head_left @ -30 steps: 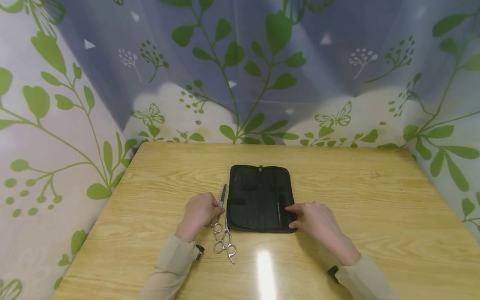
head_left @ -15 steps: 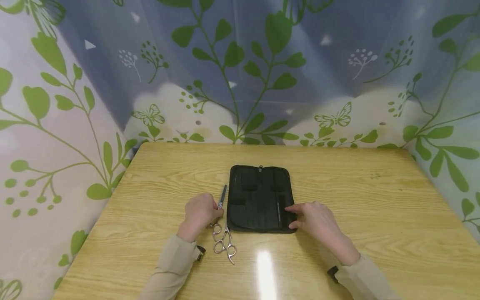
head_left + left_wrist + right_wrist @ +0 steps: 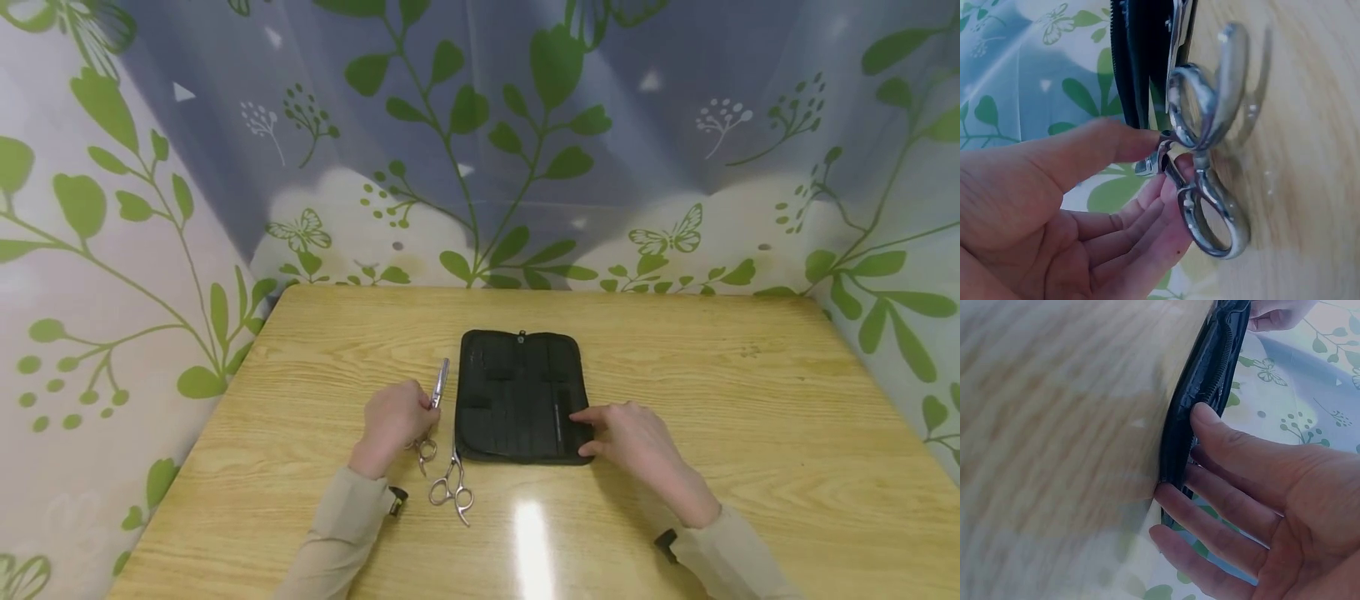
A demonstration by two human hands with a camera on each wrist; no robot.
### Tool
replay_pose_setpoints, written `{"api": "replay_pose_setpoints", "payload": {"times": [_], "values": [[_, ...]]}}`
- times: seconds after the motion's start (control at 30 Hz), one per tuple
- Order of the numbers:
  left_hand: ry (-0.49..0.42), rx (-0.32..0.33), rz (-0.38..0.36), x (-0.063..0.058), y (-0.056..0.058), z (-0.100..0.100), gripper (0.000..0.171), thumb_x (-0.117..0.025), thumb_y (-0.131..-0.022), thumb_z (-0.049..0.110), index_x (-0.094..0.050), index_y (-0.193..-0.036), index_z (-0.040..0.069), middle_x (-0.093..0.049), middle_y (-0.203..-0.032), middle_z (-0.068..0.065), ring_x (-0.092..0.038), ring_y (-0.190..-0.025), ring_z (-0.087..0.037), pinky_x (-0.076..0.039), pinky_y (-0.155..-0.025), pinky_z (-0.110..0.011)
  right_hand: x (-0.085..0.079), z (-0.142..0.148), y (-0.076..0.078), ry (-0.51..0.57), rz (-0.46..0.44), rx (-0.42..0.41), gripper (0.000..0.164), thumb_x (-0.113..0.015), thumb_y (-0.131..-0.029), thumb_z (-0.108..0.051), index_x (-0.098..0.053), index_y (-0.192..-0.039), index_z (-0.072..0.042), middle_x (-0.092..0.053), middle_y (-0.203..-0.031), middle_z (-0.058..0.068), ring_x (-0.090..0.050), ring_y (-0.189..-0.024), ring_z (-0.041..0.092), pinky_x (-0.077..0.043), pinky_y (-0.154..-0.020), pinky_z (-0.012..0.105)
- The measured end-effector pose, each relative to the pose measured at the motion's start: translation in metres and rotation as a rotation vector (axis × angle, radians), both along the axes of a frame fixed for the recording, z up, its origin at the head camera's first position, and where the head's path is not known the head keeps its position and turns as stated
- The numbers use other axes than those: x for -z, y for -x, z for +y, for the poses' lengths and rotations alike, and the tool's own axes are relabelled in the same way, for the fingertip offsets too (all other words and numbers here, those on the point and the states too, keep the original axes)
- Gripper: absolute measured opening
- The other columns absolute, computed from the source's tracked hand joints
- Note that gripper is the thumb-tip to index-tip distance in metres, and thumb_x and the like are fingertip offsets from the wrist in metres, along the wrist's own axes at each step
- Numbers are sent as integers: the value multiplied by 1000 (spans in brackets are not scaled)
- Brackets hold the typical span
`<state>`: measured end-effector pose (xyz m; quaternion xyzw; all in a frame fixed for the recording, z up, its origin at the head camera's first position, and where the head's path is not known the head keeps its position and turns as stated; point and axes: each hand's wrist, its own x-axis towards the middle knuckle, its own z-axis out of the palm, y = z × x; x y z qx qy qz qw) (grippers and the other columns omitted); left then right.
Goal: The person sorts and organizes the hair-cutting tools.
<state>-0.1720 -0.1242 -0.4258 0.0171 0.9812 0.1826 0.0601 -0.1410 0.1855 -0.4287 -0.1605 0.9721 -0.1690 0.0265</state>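
My left hand [image 3: 393, 421] pinches a pair of silver hairdressing scissors [image 3: 441, 379] between thumb and fingers, blades pointing away from me. In the left wrist view their finger rings and curved finger rest [image 3: 1233, 75] hang out past the fingers, close over the table. A second pair of scissors [image 3: 452, 492] lies along the left edge of a black zip case [image 3: 517, 408], handles toward me. The case lies spread flat. My right hand [image 3: 633, 437] rests on its right edge; the thumb [image 3: 1208, 414] touches the zipped rim and the fingers lie nearly straight beside it.
The wood-grain table [image 3: 712, 367] extends around the case on every side. A patterned curtain [image 3: 480, 150] with leaves and butterflies hangs behind and at both sides. Elastic loops and a slim dark strip [image 3: 558, 429] show inside the case.
My left hand has drawn the pinched scissors slightly left, away from the case and the second pair, and their blades now catch the light. The right hand and the case have stayed put.
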Motion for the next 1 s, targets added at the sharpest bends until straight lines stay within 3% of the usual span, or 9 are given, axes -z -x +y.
{"api": "replay_pose_setpoints", "payload": {"times": [0.17,0.53,0.8,1.0], "values": [[-58,-8,-27,1,4,-5,14,-68,-80,24,-69,-83,10,-64,-64,2,-49,-51,-12,-36,-42,-25,0,1,1,-5,-8,-7,46,-80,-65,-29,-70,-109,-20,-72,-84,6,-32,-44,5,-29,-39,22],[-156,35,15,0,6,-10,14,-64,-85,21,-67,-84,7,-63,-65,1,-50,-51,-11,-40,-50,-26,0,2,2,19,-32,-18,46,-79,-67,-29,-69,-111,-19,-73,-92,11,-37,-46,5,-31,-41,23],[-315,79,70,-12,1,-4,12,-63,-86,18,-65,-89,6,-71,-72,0,-59,-56,-6,-46,-53,-28,-2,3,1,29,-49,-14,45,-77,-69,-30,-68,-112,-19,-72,-93,12,-32,-44,5,-28,-41,22],[-418,134,88,-24,-6,11,12,-64,-86,19,-66,-89,7,-72,-75,-2,-60,-59,-7,-44,-46,-25,-4,0,-1,36,41,-12,37,-70,-78,-33,-68,-112,-20,-72,-82,9,-22,-40,3,-21,-37,20]]}}
